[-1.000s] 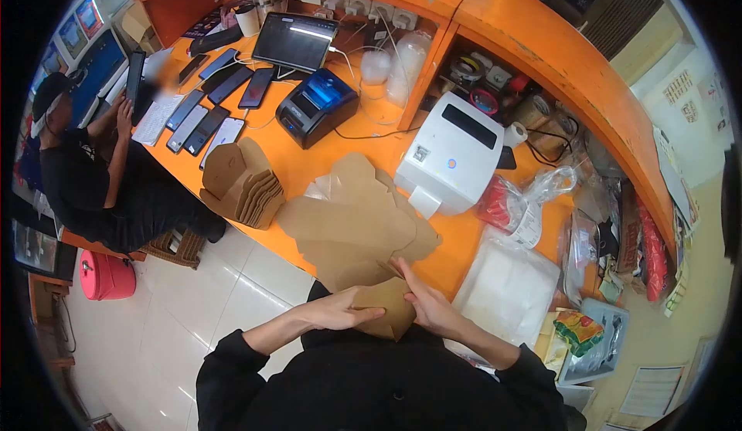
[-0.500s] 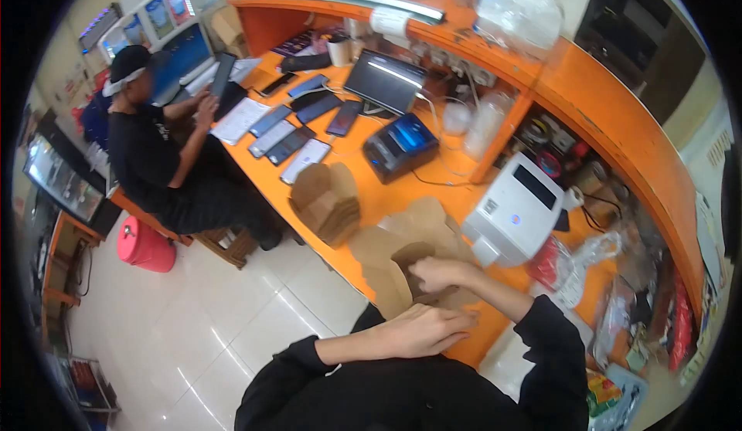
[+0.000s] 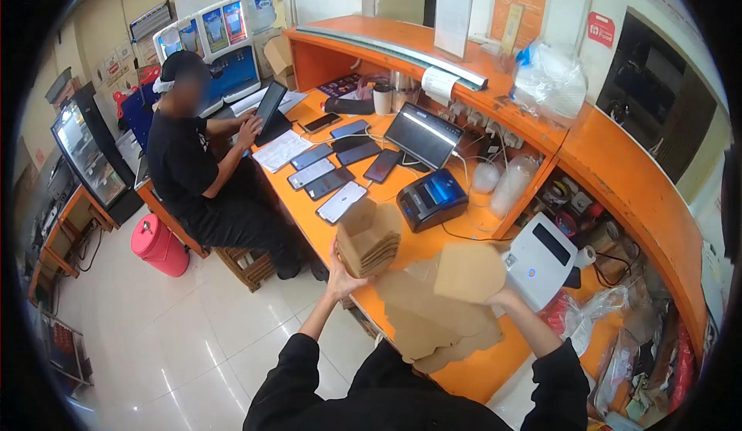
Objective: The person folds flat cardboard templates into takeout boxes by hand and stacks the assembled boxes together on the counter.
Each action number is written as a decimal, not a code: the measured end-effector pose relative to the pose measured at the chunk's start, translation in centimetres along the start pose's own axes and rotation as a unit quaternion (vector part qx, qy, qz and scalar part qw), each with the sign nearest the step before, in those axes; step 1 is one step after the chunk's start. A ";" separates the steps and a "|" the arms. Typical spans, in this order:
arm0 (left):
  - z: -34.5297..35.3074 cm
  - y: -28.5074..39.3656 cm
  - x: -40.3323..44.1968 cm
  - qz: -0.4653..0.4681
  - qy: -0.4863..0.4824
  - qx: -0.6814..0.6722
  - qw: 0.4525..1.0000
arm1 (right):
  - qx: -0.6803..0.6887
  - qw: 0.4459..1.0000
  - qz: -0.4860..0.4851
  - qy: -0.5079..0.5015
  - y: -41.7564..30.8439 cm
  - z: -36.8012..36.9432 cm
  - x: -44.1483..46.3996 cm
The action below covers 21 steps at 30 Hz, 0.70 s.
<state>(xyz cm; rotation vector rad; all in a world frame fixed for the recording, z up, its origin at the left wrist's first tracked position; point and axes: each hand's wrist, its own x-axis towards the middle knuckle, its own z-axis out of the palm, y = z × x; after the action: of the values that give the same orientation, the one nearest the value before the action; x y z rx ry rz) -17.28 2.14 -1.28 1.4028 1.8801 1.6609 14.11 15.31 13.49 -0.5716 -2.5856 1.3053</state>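
My left hand (image 3: 341,275) is closed on the near left side of a nested stack of brown paper boxes (image 3: 371,246) at the desk's front edge. A single folded brown box (image 3: 466,272) is in my right hand (image 3: 506,298), gripped at its lower right corner above the desk. Beneath and between the hands, flat brown box blanks (image 3: 433,323) lie overlapping on the orange desk (image 3: 309,218). Part of my right hand's fingers is hidden behind the box.
Several phones (image 3: 340,203), a tablet (image 3: 423,135), a black printer (image 3: 433,201) and a white printer (image 3: 539,261) stand beyond the boxes. A person in black (image 3: 185,168) sits at the left holding a tablet. Plastic bags (image 3: 595,307) lie at the right.
My left hand has moved left and taken hold of the box stack. My right hand has lifted the folded box to the right of it. The camera view has tilted up and turned left.
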 end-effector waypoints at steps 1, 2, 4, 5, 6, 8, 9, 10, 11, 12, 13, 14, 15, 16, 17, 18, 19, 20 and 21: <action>-0.1 1.1 0.2 0.028 -0.002 0.057 0.998 | 0.016 0.999 -0.013 0.048 -1.7 -0.8 0.5; -0.3 2.4 0.4 0.058 -0.005 0.113 0.992 | 0.026 0.996 -0.028 0.084 -3.3 -1.5 0.9; -0.3 5.3 0.8 0.149 0.005 0.170 0.974 | 0.040 0.990 -0.054 0.122 -5.8 -2.3 1.7; -0.3 6.8 0.8 0.170 0.009 0.171 0.971 | 0.045 0.990 -0.063 0.120 -6.8 -2.4 2.0; -0.2 8.3 0.8 0.188 0.013 0.172 0.967 | 0.047 0.990 -0.072 0.114 -7.5 -2.4 2.1; 0.0 10.5 0.9 0.219 0.036 0.139 0.965 | 0.046 0.991 -0.083 0.089 -8.2 -2.0 1.9; -0.2 11.6 1.1 0.244 0.043 0.154 0.957 | 0.042 0.992 -0.089 0.075 -8.3 -1.8 1.3; -0.5 12.7 1.3 0.269 0.052 0.168 0.947 | 0.037 0.993 -0.093 0.056 -8.2 -1.3 0.7; -0.8 13.9 1.4 0.293 0.061 0.182 0.937 | 0.033 0.994 -0.097 0.042 -8.1 -1.1 0.3; -1.1 15.1 1.4 0.327 0.051 0.213 0.919 | 0.028 0.994 -0.099 0.029 -8.1 -0.9 -0.4; -1.4 16.0 1.4 0.343 0.038 0.214 0.914 | 0.021 0.994 -0.103 0.017 -8.2 -0.9 -1.0; -1.6 16.7 1.2 0.359 0.024 0.215 0.908 | 0.015 0.994 -0.105 0.008 -8.3 -0.9 -1.6; -1.7 17.3 1.1 0.373 0.010 0.215 0.902 | 0.007 0.994 -0.107 0.001 -8.4 -1.1 -2.2; -1.7 17.7 1.0 0.380 0.000 0.217 0.899 | 0.001 0.993 -0.114 -0.001 -8.6 -1.3 -2.8; -1.7 17.8 1.1 0.387 -0.002 0.211 0.898 | -0.009 0.993 -0.121 -0.004 -8.6 -1.3 -3.3; -1.7 17.9 1.1 0.392 -0.005 0.206 0.896 | -0.020 0.990 -0.137 0.005 -8.7 -1.3 -3.8; -1.7 18.1 1.1 0.396 -0.008 0.203 0.895 | -0.032 0.988 -0.153 0.015 -9.2 -1.4 -4.3; -1.8 18.4 1.1 0.399 -0.005 0.201 0.894 | -0.029 0.992 -0.126 -0.007 -9.9 -2.2 -4.8; -1.9 18.9 1.1 0.402 -0.002 0.201 0.893 | -0.026 0.994 -0.100 -0.028 -11.0 -2.7 -5.0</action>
<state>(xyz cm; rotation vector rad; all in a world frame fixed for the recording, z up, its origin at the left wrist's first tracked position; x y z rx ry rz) -10.25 -0.50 16.15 2.6216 1.8159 1.5804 16.76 9.26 24.01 -0.2767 -2.6484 1.2086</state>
